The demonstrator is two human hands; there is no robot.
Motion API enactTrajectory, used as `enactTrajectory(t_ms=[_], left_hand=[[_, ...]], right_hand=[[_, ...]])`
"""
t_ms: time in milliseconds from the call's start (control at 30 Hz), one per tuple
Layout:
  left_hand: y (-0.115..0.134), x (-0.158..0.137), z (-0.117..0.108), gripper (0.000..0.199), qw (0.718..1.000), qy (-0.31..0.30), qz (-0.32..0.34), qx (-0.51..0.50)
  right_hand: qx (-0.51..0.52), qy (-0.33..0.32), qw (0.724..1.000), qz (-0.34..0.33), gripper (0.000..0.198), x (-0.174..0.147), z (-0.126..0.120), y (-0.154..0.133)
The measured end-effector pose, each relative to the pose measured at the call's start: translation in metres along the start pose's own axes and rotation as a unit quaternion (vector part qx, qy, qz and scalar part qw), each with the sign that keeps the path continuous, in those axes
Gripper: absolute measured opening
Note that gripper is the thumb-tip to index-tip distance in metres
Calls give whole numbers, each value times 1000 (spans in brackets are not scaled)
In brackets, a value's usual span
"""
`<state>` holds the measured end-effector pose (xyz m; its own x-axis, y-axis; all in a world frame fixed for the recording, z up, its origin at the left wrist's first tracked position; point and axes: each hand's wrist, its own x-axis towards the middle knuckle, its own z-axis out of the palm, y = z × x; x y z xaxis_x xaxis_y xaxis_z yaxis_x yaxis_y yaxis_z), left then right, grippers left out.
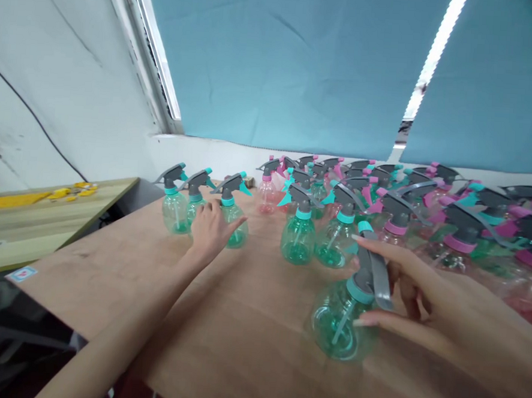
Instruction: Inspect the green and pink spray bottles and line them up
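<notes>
My right hand (426,305) grips a green spray bottle (337,326) by its grey head and turquoise collar, with thumb and fingers around it. This bottle is tilted over the front of the table, and a dip tube shows inside. My left hand (212,229) is at the left group of green spray bottles, its thumb stretched out to the right and its fingers partly curled. It hides parts of the middle bottle (195,199) and the right-hand bottle (238,218); whether it touches them is unclear. The leftmost bottle (174,211) stands upright beside them.
On the right, a crowd of green and pink spray bottles (398,216) covers the brown tabletop (240,317). Two green bottles, one here (298,240), stand at its near left edge. A wooden desk (16,226) with yellow pieces lies left. Blue sheeting (301,69) hangs behind.
</notes>
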<state>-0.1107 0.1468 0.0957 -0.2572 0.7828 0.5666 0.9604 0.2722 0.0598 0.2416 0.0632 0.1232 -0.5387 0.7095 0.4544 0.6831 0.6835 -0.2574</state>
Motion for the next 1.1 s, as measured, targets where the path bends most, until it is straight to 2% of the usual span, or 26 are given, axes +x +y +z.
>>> enactTrajectory(t_ms=[167, 300, 400, 567, 700, 800, 867, 967, 1100], left_hand=[[4, -2, 2, 77, 1000, 24, 10, -2], [3, -11, -6, 71, 998, 56, 5, -14], [1, -21, -21, 68, 997, 78, -5, -19], [15, -49, -59, 60, 991, 119, 0, -53], [28, -62, -75, 57, 992, 100, 17, -76], [18, -51, -62, 64, 993, 84, -23, -74], [6, -38, -42, 72, 995, 55, -48, -72], [-10, -19, -13, 90, 994, 43, -77, -60], [-11, -9, 2, 82, 996, 17, -68, -56]], right_hand=[[7, 16, 1000, -8, 65, 4, 3, 3], [28, -10, 1000, 0, 59, 7, 3, 5], [63, -37, 997, 18, 54, 11, 2, 4], [115, -20, 993, 25, 53, 18, 2, 2], [135, -37, 990, 25, 53, 18, 2, -1], [141, -50, 988, 34, 53, 16, 2, -2], [145, -48, 987, 42, 55, 14, 4, -2], [136, -23, 990, 34, 54, 13, 8, -2], [114, 7, 993, 7, 54, 12, 13, -1]])
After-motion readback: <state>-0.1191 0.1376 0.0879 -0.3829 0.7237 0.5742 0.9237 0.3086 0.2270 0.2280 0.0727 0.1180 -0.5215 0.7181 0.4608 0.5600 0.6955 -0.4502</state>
